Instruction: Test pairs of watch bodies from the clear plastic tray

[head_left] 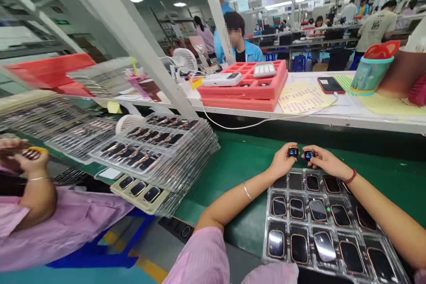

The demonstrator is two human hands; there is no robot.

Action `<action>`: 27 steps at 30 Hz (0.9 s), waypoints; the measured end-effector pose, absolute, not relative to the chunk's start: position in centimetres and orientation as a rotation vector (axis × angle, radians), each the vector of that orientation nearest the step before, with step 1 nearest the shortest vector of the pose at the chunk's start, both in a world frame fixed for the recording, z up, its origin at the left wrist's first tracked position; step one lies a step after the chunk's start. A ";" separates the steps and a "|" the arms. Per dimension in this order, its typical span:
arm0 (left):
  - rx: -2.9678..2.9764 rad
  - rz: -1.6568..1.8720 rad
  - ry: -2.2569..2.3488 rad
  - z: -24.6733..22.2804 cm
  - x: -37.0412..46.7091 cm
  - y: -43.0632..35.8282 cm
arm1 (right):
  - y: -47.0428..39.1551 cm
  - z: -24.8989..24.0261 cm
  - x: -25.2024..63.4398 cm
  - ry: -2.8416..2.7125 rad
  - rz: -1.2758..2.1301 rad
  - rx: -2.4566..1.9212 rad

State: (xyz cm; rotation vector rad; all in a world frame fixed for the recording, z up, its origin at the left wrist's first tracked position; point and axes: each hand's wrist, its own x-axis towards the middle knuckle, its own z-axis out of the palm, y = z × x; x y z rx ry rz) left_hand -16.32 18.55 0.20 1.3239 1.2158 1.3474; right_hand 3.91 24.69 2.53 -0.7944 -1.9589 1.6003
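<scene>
My left hand (282, 159) grips a small smartwatch (293, 152) whose screen is lit. Close beside it, my right hand (322, 160) pinches a second lit smartwatch (309, 155) between thumb and fingers. Both watches are held upright over the far edge of a clear plastic tray (266, 230). In the tray's compartments lie several watch bodies with dark screens, such as one watch (299, 248) in the front row. My right forearm covers part of the tray's right side.
A tall stack of clear trays (196, 155) with watches stands left on the green bench (239, 155). Behind, a shelf carries a red foam tray (242, 97), a phone (329, 85) and a teal cup (369, 73). A white cable (239, 128) droops from the shelf. A co-worker's hand (33, 159) is at far left.
</scene>
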 end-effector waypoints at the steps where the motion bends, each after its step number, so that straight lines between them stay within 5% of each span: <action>1: 1.313 1.353 1.206 0.1 -16.3 18.6 | 24.7 2.6 3.9 -1.939 1.611 -0.786; 27: 1.327 1.324 1.207 1.0 -16.6 18.3 | 24.4 3.1 3.8 -1.943 1.660 -0.750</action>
